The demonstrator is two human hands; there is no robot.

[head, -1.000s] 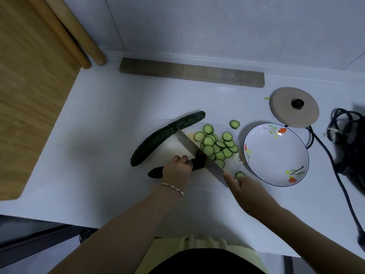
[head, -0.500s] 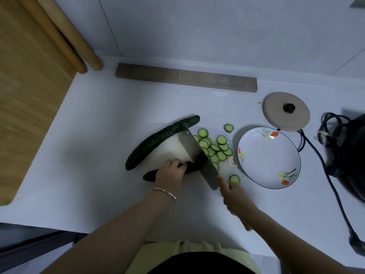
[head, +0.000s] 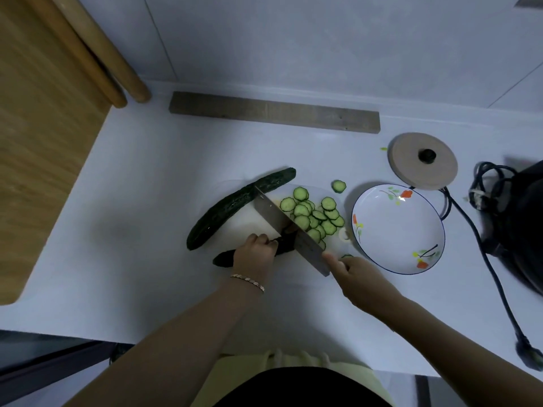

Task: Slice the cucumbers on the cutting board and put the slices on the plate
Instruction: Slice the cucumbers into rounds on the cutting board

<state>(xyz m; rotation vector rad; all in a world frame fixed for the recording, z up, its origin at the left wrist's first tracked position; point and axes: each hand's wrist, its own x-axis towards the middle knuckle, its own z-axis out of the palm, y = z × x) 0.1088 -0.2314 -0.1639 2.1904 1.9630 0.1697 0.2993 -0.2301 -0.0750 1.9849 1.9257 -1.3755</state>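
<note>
My left hand [head: 255,254] presses a partly cut dark cucumber [head: 224,257] onto the pale cutting board [head: 244,221]. My right hand [head: 357,277] grips a cleaver [head: 289,230], whose blade stands across that cucumber's cut end. A pile of cucumber slices [head: 313,217] lies on the board right of the blade. A whole cucumber [head: 235,205] lies slanted along the board's far left side. The flowered white plate [head: 398,227] sits to the right with nothing on it.
One stray slice [head: 338,186] lies on the counter beyond the board, another [head: 347,256] near my right hand. A round wooden lid [head: 422,160], a black appliance [head: 523,218] with its cord [head: 496,283], a grey wooden strip [head: 274,116] and a wooden board [head: 38,136] surround the spot.
The view shifted slightly. The cleaver keeps chopping at the cucumber's cut end, and my left hand has crept a little along the cucumber.
</note>
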